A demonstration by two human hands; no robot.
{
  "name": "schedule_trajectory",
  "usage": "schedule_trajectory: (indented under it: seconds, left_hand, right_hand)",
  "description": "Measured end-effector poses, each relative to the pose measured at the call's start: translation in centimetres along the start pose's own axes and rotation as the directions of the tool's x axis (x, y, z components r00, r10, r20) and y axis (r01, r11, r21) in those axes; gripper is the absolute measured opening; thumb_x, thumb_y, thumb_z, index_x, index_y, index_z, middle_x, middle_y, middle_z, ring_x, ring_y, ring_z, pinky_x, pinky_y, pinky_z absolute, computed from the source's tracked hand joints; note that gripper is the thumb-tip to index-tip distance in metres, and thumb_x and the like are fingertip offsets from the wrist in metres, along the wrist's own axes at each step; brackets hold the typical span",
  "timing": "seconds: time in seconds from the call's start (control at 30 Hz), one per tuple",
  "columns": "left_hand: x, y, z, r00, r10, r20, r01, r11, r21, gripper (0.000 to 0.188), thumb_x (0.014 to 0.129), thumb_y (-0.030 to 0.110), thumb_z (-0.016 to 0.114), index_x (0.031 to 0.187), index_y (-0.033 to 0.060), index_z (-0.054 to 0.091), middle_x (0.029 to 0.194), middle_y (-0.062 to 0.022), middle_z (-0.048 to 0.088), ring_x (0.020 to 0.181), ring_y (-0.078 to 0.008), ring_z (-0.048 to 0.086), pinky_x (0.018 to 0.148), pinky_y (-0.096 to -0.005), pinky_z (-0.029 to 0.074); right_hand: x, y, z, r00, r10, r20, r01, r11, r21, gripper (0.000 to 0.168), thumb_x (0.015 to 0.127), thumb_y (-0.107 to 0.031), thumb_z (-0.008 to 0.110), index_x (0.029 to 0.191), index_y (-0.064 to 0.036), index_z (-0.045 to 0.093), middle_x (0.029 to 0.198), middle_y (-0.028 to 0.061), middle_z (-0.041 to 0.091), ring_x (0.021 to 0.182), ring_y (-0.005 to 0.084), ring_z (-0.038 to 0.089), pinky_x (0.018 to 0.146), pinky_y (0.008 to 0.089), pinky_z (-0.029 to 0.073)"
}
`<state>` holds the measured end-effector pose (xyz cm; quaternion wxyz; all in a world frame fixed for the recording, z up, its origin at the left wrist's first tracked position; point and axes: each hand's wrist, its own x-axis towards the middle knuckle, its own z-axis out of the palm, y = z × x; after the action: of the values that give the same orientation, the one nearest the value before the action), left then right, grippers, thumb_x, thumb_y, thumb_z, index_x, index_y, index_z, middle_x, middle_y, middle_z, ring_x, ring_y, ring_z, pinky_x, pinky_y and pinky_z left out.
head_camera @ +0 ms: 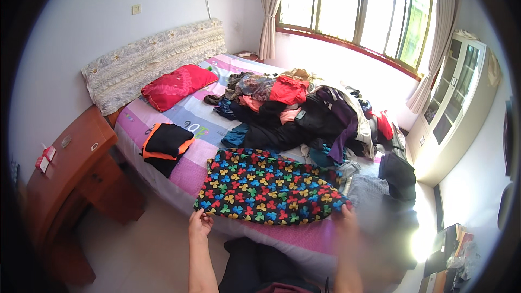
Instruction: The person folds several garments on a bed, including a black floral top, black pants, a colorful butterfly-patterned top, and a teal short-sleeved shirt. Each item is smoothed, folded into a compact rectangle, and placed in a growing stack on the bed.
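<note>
A black garment with a multicoloured clover print lies spread along the near edge of the bed. My left hand pinches its near left corner between thumb and fingers. At the right end, my right hand grips the garment's edge; a blur covers part of that hand and forearm. Left of the printed cloth sits a small stack of folded black and orange clothes. Just beyond it rises a large heap of tangled clothes, mostly dark, with red, purple and cream pieces.
A red pillow lies near the padded headboard. To the left stands a reddish wooden desk holding a small red-and-white box. A white cabinet with glass doors is at the right. Bags and boxes sit at the lower right.
</note>
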<state>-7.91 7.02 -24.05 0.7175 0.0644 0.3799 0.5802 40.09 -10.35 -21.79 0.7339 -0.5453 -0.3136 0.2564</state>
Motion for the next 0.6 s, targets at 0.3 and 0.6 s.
schedule_trajectory:
  seconds: [0.3, 0.6]
  left_hand:
    - [-7.4, -3.2, -1.2, 0.995, -0.038, 0.096, 0.041, 0.999, -0.026, 0.017, 0.087, 0.01, 0.057, 0.103, 0.0172, 0.057, 0.08, -0.0009, 0.057, 0.071, -0.0157, 0.055, 0.064, -0.0361, 0.05]
    - [-6.3, -5.9, -2.3, 0.985, -0.082, 0.153, 0.096, 0.992, -0.085, 0.018, 0.086, 0.013, 0.048, 0.102, 0.0049, 0.052, 0.116, -0.0142, 0.059, 0.109, -0.0349, 0.057, 0.094, -0.0601, 0.042]
  right_hand:
    - [-6.3, -11.7, -1.3, 0.924, 0.337, -0.181, -0.209, 0.84, 0.5, 0.026, 0.097, -0.021, 0.046, 0.11, -0.002, 0.057, 0.097, 0.0091, 0.064, 0.083, 0.0206, 0.064, 0.076, 0.0312, 0.052]
    - [-0.3, -13.1, 15.7, 0.986, 0.023, 0.168, 0.029, 0.953, -0.301, 0.011, 0.091, -0.012, 0.056, 0.091, -0.003, 0.062, 0.094, 0.0034, 0.057, 0.073, 0.0146, 0.059, 0.063, 0.0255, 0.048]
